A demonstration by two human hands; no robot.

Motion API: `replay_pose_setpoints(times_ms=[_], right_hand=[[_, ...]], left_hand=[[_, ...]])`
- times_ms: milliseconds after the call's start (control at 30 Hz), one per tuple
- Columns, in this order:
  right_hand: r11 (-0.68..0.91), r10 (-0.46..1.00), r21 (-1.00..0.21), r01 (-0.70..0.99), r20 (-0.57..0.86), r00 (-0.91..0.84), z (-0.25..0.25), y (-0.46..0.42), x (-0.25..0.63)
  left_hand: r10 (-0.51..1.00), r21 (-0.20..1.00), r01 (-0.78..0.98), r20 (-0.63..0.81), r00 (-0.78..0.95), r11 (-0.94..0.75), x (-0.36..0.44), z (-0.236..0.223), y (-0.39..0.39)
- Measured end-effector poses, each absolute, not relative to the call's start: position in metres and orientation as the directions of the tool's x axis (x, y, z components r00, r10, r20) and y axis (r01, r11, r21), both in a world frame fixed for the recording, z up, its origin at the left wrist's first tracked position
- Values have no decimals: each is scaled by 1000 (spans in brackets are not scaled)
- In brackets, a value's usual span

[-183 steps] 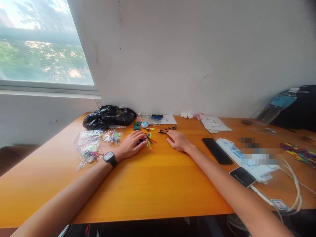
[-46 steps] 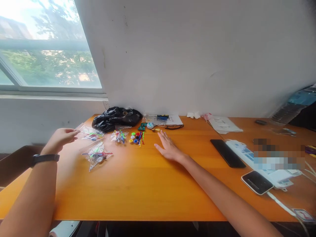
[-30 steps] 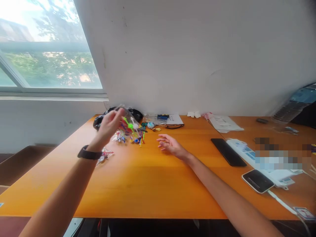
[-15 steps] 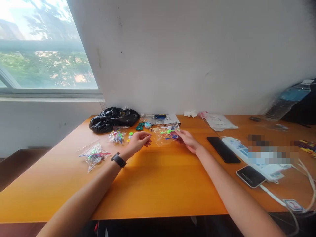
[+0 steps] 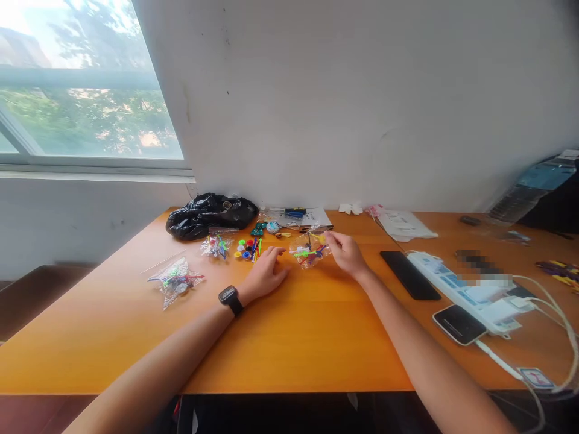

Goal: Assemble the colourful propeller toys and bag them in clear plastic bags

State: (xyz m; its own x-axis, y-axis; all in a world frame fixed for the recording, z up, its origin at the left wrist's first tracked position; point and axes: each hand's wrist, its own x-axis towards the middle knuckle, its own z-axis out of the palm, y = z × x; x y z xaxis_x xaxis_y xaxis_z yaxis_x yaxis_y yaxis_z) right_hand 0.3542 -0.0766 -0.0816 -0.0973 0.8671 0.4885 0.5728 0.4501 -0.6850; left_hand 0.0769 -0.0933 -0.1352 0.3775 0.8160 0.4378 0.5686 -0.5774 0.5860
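Between thumb and fingers, my right hand (image 5: 346, 253) pinches a clear plastic bag (image 5: 308, 252) of small coloured plastic parts by its right side. My left hand (image 5: 265, 271) rests on the table to the left of that bag, fingers stretched and holding nothing. Just beyond its fingers lie several round coloured caps (image 5: 244, 249) and thin coloured sticks (image 5: 257, 248). Farther left, a second clear bag of parts (image 5: 217, 246) sits behind a third one (image 5: 175, 279).
A black plastic bag (image 5: 210, 216) lies at the back left of the wooden table (image 5: 289, 343). On the right are a black phone (image 5: 409, 275), a white power strip (image 5: 452, 289), a white-edged device (image 5: 459, 323) and cables. A water bottle (image 5: 527, 190) leans at the far right.
My left hand lifted a parts bag from the left and carried it to the middle. My right hand took it over. The left hand now lies flat by the caps.
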Motion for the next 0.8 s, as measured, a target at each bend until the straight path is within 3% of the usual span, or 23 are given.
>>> replay_pose_setpoints(times_ms=[167, 333, 600, 700, 800], right_hand=[[528, 839, -631, 569, 493, -231, -46, -80, 345], [566, 797, -529, 632, 547, -255, -8, -78, 331], [590, 781, -542, 598, 569, -255, 26, -74, 318], [626, 728, -530, 572, 661, -183, 34, -73, 316], [677, 612, -438, 592, 781, -122, 29, -62, 307]], left_hand=[[807, 526, 612, 403, 433, -591, 79, -133, -98], [809, 503, 634, 348, 474, -588, 79, -133, -97], [799, 478, 640, 335, 500, -601, 78, -131, -100], [791, 469, 638, 333, 513, -611, 79, -131, -100], [789, 452, 647, 328, 520, -614, 79, -130, -101]])
